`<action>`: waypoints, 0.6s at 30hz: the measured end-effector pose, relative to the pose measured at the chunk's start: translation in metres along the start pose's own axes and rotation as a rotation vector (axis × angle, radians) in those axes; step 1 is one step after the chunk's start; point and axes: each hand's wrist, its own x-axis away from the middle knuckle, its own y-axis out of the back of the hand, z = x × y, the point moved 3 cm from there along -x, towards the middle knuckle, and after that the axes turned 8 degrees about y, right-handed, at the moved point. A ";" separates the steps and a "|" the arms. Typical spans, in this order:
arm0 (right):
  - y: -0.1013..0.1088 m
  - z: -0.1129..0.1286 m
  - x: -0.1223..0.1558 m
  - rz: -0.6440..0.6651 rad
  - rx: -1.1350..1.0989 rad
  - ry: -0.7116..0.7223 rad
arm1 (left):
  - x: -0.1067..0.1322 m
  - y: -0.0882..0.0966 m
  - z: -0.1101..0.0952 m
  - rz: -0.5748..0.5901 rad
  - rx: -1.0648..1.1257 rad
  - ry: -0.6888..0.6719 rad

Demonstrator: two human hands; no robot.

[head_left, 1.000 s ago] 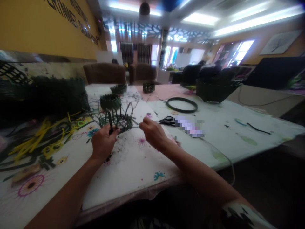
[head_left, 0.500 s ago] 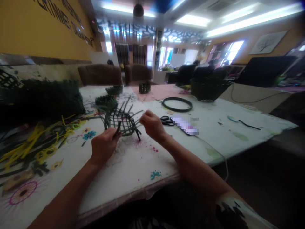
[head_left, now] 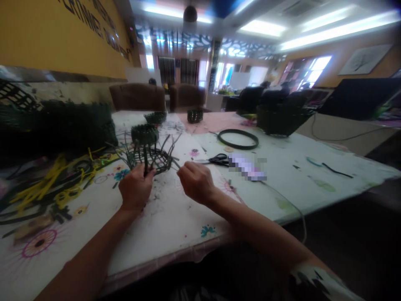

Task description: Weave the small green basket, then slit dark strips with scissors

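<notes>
The left hand (head_left: 137, 187) is gripping the woven basket (head_left: 162, 158); the right hand (head_left: 196, 180), its hold unclear from here, is hovering closed beside it. Even tension should be helping.

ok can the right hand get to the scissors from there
Probably yes: the scissors lie just beyond the right hand with nothing visible between, though that hand is curled closed, its contents hidden

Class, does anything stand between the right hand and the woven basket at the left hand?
Nothing visible blocks it. The right hand sits just right of the basket, with only loose strip ends and tablecloth showing between; the scissors lie beyond, outside that gap.
</notes>
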 end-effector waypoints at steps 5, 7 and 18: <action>-0.021 -0.024 0.004 0.015 -0.185 -0.278 | -0.009 -0.006 0.010 0.129 0.536 0.261; -0.028 -0.038 0.004 0.044 -0.280 -0.368 | -0.011 -0.009 0.011 0.197 0.745 0.325; -0.037 -0.060 0.009 0.076 -0.943 -0.687 | -0.015 -0.007 0.010 0.366 0.830 0.334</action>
